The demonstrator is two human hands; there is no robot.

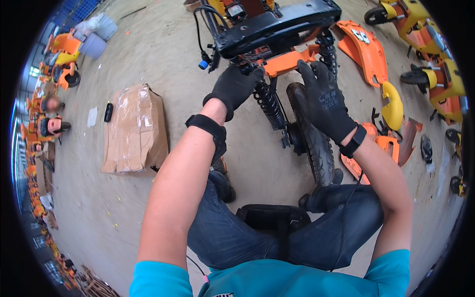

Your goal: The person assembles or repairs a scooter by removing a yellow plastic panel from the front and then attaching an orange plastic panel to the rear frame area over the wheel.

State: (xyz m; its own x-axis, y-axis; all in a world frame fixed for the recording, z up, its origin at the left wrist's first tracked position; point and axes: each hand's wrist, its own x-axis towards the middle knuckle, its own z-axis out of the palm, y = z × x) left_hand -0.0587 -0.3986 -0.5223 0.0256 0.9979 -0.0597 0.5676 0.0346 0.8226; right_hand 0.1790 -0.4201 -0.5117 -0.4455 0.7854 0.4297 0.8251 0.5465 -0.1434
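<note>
My left hand (232, 88), in a black glove, is closed at the top of the left shock absorber (269, 106) beside an orange bracket (282, 64); what its fingers hold is hidden. My gloved right hand (325, 101) has bent, parted fingers at the bracket's right end, by the right shock (326, 43); whether they touch it I cannot tell. The bracket sits below a black frame (277, 27) with hanging cables and a blue connector (203, 65). A black tire (314, 153) stands upright beneath, between my bent legs, partly behind my right hand.
A taped cardboard box (131, 128) lies at the left. Loose orange panels (366, 54) and a yellow fender (392, 106) lie at the right. Rows of orange and yellow scooters (67, 44) line both sides. Purple bins (93, 43) stand at the back left. A black seat (257, 213) is under me.
</note>
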